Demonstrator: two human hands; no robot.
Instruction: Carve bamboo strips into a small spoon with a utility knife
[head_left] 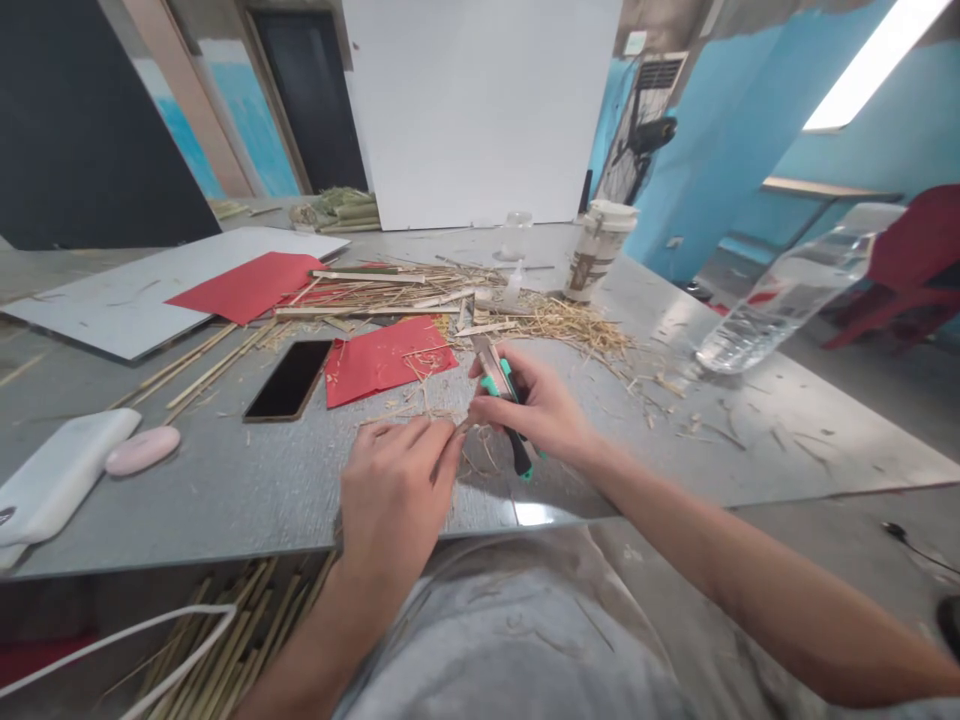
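My right hand (544,405) is closed around a utility knife (517,448) with a black and green handle. The knife's metal blade end points up and away, towards the straw pile. Beside it, my left hand (401,475) is closed in a pinch, back of the hand up, low over the table's front edge. A thin straw-coloured strip (465,425) shows between the fingertips of both hands, and my right thumb lies against it. Most of the strip is hidden by the fingers. Curled shavings (484,455) lie under the hands.
Ahead lies a heap of split straw (570,322) beside red paper sheets (386,362). A phone (289,380), a pink oval object (142,450) and a white power bank (64,480) are left. A paper cup (600,250) and tilted water bottle (795,290) stand right.
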